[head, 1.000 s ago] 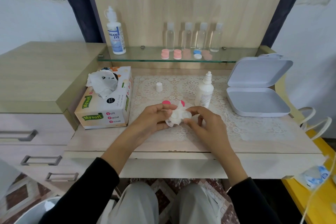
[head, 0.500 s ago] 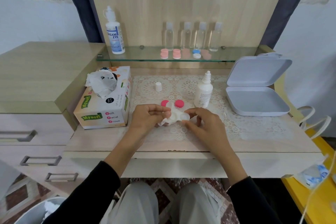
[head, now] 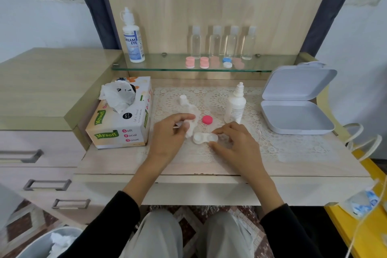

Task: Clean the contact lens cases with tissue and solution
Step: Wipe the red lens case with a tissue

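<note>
A clear, uncapped contact lens case (head: 204,138) lies on the lace mat (head: 272,144) in front of me. My right hand (head: 234,142) pinches its right end between thumb and forefinger. My left hand (head: 169,134) holds a crumpled white tissue (head: 191,125) just left of the case. One pink cap (head: 207,120) sits on the mat behind the case. The small solution bottle (head: 235,106) stands uncapped to the right, and its white cap (head: 183,98) lies further left.
A Mysoft tissue box (head: 121,123) stands at the left. An open grey box (head: 297,109) is at the right. The glass shelf (head: 167,66) holds a Dream Eye bottle (head: 132,42), several clear bottles and several lens cases. A bin (head: 48,243) stands at lower left.
The two hands have parted. The left hand drew the tissue away to the left, and the right hand set the bare case down on the mat.
</note>
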The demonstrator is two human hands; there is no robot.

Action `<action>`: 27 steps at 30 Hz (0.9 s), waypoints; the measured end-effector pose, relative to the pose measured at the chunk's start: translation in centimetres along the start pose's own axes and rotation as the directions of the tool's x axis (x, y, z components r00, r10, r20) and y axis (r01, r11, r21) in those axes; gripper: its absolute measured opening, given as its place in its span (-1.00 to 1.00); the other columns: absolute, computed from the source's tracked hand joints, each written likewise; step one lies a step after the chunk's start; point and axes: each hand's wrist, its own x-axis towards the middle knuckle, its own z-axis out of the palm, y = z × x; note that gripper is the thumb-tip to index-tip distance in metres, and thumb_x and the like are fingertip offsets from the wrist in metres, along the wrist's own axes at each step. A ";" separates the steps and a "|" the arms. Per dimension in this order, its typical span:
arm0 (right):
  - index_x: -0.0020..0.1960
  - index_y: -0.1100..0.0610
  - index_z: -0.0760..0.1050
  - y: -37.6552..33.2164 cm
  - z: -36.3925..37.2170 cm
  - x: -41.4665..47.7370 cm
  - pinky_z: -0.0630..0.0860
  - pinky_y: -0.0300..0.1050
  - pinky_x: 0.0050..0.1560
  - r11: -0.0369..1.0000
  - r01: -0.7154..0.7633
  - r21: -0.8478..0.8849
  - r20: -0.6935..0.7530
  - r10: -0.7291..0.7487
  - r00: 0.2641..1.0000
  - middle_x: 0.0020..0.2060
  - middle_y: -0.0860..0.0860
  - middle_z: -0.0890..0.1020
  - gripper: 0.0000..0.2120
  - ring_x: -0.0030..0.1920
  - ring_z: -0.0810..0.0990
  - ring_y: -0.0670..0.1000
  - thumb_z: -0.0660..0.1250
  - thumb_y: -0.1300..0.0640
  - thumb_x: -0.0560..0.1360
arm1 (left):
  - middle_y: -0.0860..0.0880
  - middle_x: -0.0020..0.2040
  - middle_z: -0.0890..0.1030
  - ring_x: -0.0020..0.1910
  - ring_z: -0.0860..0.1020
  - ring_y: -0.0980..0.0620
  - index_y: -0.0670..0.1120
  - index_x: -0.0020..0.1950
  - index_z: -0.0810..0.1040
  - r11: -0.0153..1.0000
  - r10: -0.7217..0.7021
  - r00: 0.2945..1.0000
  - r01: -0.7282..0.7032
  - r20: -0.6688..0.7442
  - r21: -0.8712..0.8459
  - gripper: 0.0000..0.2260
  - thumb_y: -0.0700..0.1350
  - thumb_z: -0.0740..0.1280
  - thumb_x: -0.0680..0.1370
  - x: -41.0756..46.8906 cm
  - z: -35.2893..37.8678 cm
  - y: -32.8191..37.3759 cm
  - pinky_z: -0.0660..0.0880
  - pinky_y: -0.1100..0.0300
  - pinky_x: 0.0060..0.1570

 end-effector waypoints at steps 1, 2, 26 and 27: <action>0.03 -0.02 0.61 0.0 0.0 0.0 0.30 -0.33 -0.24 1.000 0.003 -0.007 0.002 -0.003 1.000 -0.05 -0.19 0.53 -0.78 0.05 0.43 -0.16 0.45 -0.04 0.40 | 0.10 0.08 0.62 0.04 0.51 0.34 0.01 0.10 0.63 0.997 0.047 0.994 -0.053 0.097 0.058 -0.76 -0.28 0.31 0.54 0.0 0.0 0.0 0.40 0.49 0.00; 0.03 -0.02 0.61 0.0 0.1 0.0 0.31 -0.31 -0.25 1.000 0.008 -0.014 0.002 -0.008 1.000 -0.05 -0.18 0.53 -0.78 0.06 0.43 -0.15 0.45 -0.04 0.40 | 0.07 0.14 0.61 0.10 0.50 0.27 -0.02 0.16 0.61 0.986 0.088 0.977 -0.113 0.196 0.120 -0.74 -0.28 0.31 0.54 0.0 0.1 -0.1 0.39 0.42 0.09; 0.02 -0.04 0.60 0.1 0.3 0.1 0.34 -0.24 -0.24 0.999 0.013 -0.053 0.001 -0.013 1.000 -0.07 -0.18 0.54 -0.79 0.03 0.44 -0.13 0.43 -0.03 0.41 | 0.00 -0.09 0.66 -0.17 0.52 0.08 -0.02 0.02 0.66 0.908 0.005 0.987 -0.071 0.160 0.413 -0.72 -0.04 0.54 0.34 -0.4 0.3 1.1 0.41 0.20 -0.08; 0.02 -0.03 0.60 0.0 0.3 0.1 0.35 -0.22 -0.23 0.999 0.010 -0.052 0.002 -0.010 1.000 -0.07 -0.18 0.54 -0.79 0.03 0.44 -0.13 0.43 -0.04 0.41 | 0.01 -0.12 0.66 -0.19 0.52 0.08 -0.02 0.00 0.67 0.916 -0.001 0.990 -0.056 0.141 0.397 -0.72 -0.03 0.55 0.32 -0.6 0.3 1.0 0.40 0.22 -0.11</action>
